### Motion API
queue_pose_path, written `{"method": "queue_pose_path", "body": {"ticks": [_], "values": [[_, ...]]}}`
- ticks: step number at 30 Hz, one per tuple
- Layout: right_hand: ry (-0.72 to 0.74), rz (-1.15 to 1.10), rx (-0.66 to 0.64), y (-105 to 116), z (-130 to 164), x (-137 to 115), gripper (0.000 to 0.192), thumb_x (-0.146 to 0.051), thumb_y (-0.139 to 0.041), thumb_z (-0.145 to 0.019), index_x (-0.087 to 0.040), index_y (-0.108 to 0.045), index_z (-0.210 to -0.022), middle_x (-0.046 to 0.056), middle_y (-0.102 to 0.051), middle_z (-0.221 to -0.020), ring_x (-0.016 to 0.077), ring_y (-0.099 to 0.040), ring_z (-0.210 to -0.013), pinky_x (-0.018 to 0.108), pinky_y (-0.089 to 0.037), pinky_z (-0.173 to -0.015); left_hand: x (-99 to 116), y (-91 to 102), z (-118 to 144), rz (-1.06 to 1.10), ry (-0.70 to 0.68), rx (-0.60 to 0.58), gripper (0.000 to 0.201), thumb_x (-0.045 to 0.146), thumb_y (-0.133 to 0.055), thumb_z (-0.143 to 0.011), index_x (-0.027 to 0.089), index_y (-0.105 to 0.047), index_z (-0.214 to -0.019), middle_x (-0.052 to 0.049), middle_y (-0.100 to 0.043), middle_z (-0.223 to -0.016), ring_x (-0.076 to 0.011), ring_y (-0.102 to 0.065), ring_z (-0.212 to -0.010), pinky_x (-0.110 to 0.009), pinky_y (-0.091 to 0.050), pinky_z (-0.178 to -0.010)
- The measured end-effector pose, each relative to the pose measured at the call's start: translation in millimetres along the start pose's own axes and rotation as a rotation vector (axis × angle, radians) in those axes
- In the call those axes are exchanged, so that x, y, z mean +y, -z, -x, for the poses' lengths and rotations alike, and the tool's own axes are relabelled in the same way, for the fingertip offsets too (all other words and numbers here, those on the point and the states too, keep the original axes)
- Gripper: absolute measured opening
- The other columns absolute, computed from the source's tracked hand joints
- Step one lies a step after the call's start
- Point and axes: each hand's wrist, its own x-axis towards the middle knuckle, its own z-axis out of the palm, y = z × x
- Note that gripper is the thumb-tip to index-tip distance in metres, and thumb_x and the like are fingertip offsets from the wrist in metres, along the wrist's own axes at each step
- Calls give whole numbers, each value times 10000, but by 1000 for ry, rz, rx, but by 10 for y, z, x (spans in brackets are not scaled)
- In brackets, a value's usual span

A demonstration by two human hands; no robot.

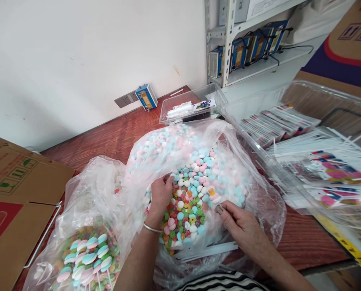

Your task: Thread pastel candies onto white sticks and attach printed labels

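Note:
A big clear plastic bag [250, 178] lies open on the red-brown table [113, 137], full of small round candies [192, 198] in pink, blue, white and mixed colours. My left hand [160, 194], with a thin bangle at the wrist, reaches into the bag, its fingers curled among the candies. My right hand [239, 224] rests at the bag's near right rim, fingers bent on the plastic, thumb pointing at the candies. Whether either hand has a candy in it is hidden. White sticks [204, 250] lie under the bag's front.
A second bag of finished lollipops [86, 252] sits at the near left. Cardboard boxes [13, 202] stand left. A clear tray [192, 103] holds small packets at the back. A large clear bin [320, 161] of printed wrappers and sticks fills the right. Shelves [247, 44] stand behind.

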Motion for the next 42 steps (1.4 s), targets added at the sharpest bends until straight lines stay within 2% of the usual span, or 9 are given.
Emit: {"method": "queue_pose_path", "body": {"ticks": [8, 13, 17, 21, 24, 27, 34, 38, 42], "values": [[7, -2, -9, -21, 4, -27, 277, -330, -375, -933, -230, -462, -690, -27, -504, -610, 161, -509, -569, 254, -357, -521, -44, 14, -45, -150, -60, -6, 185, 337, -629, -799, 207, -730, -882, -32, -667, -637, -235, -622, -683, -334, -440, -713], [19, 7, -9, -14, 4, -27, 264, -317, -378, -926, -226, -481, -701, -26, -526, -613, 156, -515, -566, 249, -364, -520, -60, -23, 75, -405, -149, 57, 235, 304, -615, -830, 182, -673, -1022, -93, -688, -914, -273, -622, -927, -366, -455, -806], [33, 22, 11, -31, -1, -36, 259, -300, -395, -918, -227, -472, -682, -30, -531, -598, 153, -519, -560, 246, -357, -513, -54, -52, 160, -412, -248, 82, 137, 242, -592, -838, 189, -640, -955, -111, -640, -1064, -268, -593, -1003, -374, -466, -840], [58, -21, 42, -66, -25, -87, 262, -292, -408, -933, -226, -478, -689, -36, -546, -610, 146, -522, -571, 241, -370, -536, 61, -51, 284, -97, -193, 90, 109, 263, -614, -817, 197, -590, -900, -62, -629, -936, -206, -609, -852, -327, -482, -762], [50, -124, 62, -113, -76, -151, 214, -331, -434, -953, -215, -571, -838, -18, -624, -721, 158, -580, -667, 244, -431, -616, 228, -39, 435, 403, 3, -150, 214, 350, -676, -787, 202, -557, -886, -4, -617, -788, -150, -602, -701, -257, -476, -636], [47, -230, 92, -167, -140, -208, 173, -329, -492, -939, -210, -599, -1003, -9, -674, -813, 161, -610, -724, 244, -465, -661, 400, -32, 608, 726, 89, -368, 363, 366, -751, -736, 204, -570, -1006, -4, -640, -819, -140, -622, -729, -239, -491, -649], [35, -312, 119, -198, -171, -251, 169, -337, -504, -931, -204, -597, -979, -14, -659, -733, 170, -628, -707, 245, -480, -633, 495, -57, 802, 854, 150, -532, 311, 370, -765, -747, 166, -676, -964, -29, -658, -753, -136, -615, -689, -247, -508, -644], [14, -264, 139, -194, -186, -262, 160, -333, -509, -924, -206, -599, -958, -18, -663, -752, 150, -595, -633, 240, -458, -597, 483, -118, 830, 855, 204, -506, 314, 361, -780, -726, 178, -695, -966, -14, -642, -646, -155, -629, -672, -246, -504, -613], [51, -208, 116, -122, -167, -283, 200, -342, -458, -946, -203, -597, -910, -17, -650, -740, 154, -584, -649, 243, -445, -610, 474, -174, 818, 845, 240, -374, 313, 357, -788, -698, 173, -691, -932, -24, -698, -744, -151, -651, -693, -264, -538, -663]]}}
